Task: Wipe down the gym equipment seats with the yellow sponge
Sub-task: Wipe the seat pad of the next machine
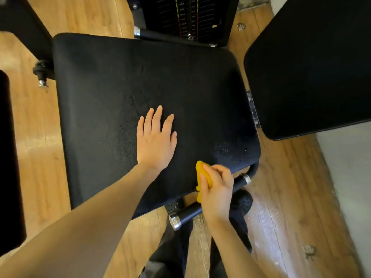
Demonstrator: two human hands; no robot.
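A wide black padded seat [124,81] fills the middle of the view. My left hand [155,140] lies flat on it, palm down, fingers apart, holding nothing. My right hand [217,191] is shut on the yellow sponge [202,173] at the seat's near right edge. The sponge presses against the seat there, and most of it is hidden under my fingers. A damp, shiny patch [230,151] shows on the seat just right of the sponge.
A second black pad [309,65] stands at the right, and another dark pad [8,157] at the left edge. Black handles with chrome ends [186,214] stick out below the seat. A weight stack [186,17] sits behind. The floor [291,197] is wood; my dark shoes are below.
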